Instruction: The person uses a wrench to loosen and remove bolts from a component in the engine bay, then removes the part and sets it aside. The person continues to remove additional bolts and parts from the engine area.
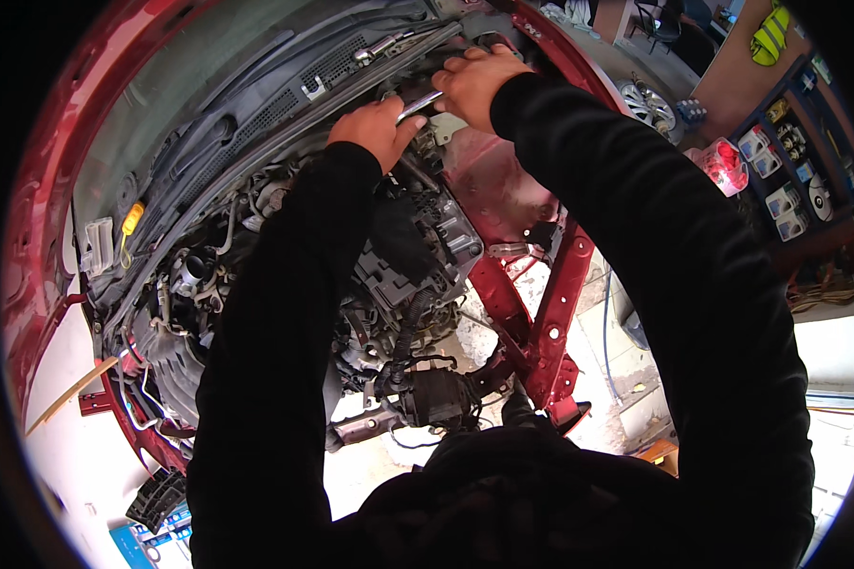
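Note:
Both arms in black sleeves reach over the engine bay of a red car. My left hand (370,131) is closed around the near end of a shiny metal tool handle (419,104), its thumb along the lower side. Farther right, my right hand (474,83) has its fingers curled over the handle's other end, next to the red inner fender. What the tool bears on is hidden beneath my hands, so its exact kind does not show. Just beyond them, a ratchet (380,47) lies on the black cowl panel (280,109).
The engine (399,256) with its hoses fills the bay below my arms. A small metal piece (313,88) and a yellow-handled tool (133,218) rest along the cowl. Red frame rails (555,313) stand at right. Beyond are a wheel (647,104) and shelves with jugs (788,209).

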The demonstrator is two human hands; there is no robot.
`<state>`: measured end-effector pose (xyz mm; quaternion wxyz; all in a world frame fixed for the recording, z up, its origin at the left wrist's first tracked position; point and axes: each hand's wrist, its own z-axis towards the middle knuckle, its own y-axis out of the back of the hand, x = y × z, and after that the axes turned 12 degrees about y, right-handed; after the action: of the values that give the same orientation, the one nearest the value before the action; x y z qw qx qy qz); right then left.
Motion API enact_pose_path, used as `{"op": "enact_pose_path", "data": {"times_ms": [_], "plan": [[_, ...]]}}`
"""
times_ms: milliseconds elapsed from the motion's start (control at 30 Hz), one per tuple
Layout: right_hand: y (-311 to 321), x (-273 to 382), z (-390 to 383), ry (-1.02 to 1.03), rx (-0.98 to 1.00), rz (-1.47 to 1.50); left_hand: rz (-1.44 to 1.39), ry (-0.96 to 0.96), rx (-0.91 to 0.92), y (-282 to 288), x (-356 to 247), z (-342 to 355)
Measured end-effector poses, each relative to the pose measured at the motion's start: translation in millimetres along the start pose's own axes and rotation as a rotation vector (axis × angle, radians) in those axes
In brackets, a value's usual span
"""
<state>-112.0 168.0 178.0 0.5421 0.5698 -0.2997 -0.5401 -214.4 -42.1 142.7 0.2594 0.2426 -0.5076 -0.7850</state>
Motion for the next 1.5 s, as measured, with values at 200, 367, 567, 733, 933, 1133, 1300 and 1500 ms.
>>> {"op": "enact_pose_path", "data": {"times_ms": [200,367,567,733,933,1133,1300,1500], "plan": [[-1.3,-3.0,0.6,-0.123,-0.089,0.014,0.012,-0.119,0.022,-6.5,10.1,36.7],[13.9,63.7,-41.9,-0.241,0.085,0.188,-0.031,-0.348,0.078,-6.0,28.6,36.4],[-13.8,0.8,-19.8,-0.070,-0.052,-0.142,-0.040,-0.154,-0.116,-21.8,17.6,27.0],[18.1,25.6,-29.3,-0.175,0.131,-0.010,-0.084,-0.101,-0.082,-23.4,13.6,22.5],[34.0,51.2,-37.8,-0.042,0.296,0.338,-0.140,-0.055,-0.049,-15.8,23.1,13.3],[49.2,42.0,-21.4,-0.267,0.186,0.053,-0.196,0.024,-0.099,-27.4,24.5,11.7],[50.9,83.3,-44.2,-0.113,0.291,0.328,-0.277,-0.041,-0.050,-25.0,32.6,9.8],[42.8,45.4,-19.9,-0.222,0.335,0.081,-0.269,-0.019,-0.098,-33.2,23.5,16.7]]}}
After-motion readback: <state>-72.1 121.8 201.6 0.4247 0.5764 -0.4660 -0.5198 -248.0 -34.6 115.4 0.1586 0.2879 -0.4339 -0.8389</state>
